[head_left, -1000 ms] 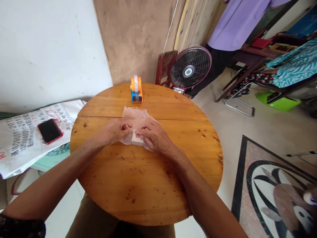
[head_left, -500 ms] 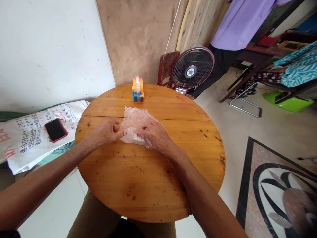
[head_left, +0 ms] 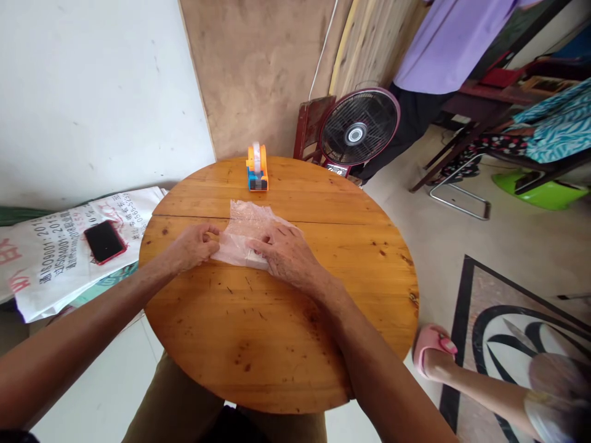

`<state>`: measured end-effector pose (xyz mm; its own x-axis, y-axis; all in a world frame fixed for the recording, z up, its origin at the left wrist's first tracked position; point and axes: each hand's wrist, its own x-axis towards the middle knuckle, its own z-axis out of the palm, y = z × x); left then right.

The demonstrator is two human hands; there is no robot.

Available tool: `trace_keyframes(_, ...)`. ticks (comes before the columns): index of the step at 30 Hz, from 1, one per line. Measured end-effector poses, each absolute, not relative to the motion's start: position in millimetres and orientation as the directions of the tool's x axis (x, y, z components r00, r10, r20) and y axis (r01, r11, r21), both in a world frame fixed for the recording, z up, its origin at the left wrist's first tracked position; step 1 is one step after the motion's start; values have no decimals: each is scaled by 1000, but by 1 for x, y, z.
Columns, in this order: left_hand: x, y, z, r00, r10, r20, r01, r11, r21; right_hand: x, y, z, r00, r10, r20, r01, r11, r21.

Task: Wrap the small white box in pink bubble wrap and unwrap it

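Person's 2 bare hands are at a sheet of bubble wrap (head_left: 249, 215), lying nr the middle of a round wooden tabletop (head_left: 277, 351), toward the far half. L hand (head_left: 196, 246) is at the wrap's L edge, thumb & index bent close tog., pinching the film's near L corner; other fingers curled. R hand (head_left: 290, 255) lies over the wrap's R part, palm down, thumb pointing L across the film, fingers part-bent & a bit spread. Can't tell if they grip anything underneath. A small pale block (head_left: 257, 263) shows faintly thru the film by the R thumb, partly hidden by the hand.

Behind the wrap, well apart from it, an orange/blue tape dispenser (head_left: 257, 175) stands nr the far rim. L of the tabletop: a black phone w/ red edge (head_left: 105, 242) on a white printed sack (head_left: 37, 264). Beyond the far R rim: a dk red fan (head_left: 344, 132) in front of a brown chair (head_left: 305, 123); person in purple top (head_left: 434, 52) just behind. Lower R, a foot in a pink slipper (head_left: 427, 344) on the floor.
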<state>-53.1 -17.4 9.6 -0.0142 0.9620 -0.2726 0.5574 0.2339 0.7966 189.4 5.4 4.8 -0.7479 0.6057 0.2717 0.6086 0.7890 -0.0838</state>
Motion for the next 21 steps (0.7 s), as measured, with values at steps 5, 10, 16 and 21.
trace_keyframes(5, -55, -19, 15, -61, 941, -333, 528, 313, 789, 189, 6, 4, -754, 596, 276, 602, 795, -73)
trace_keyframes(10, -48, -18, 17, -78, 883, -462, 505, 435, 746, 189, 5, 4, -753, 604, 262, 607, 791, -76)
trace_keyframes(16, -29, -16, 19, -77, 860, -504, 335, 498, 800, 188, 6, 5, -758, 588, 281, 603, 797, -39)
trace_keyframes(21, -21, -8, 15, -6, 868, -497, 279, 479, 832, 188, 6, 6, -757, 591, 280, 605, 795, -41)
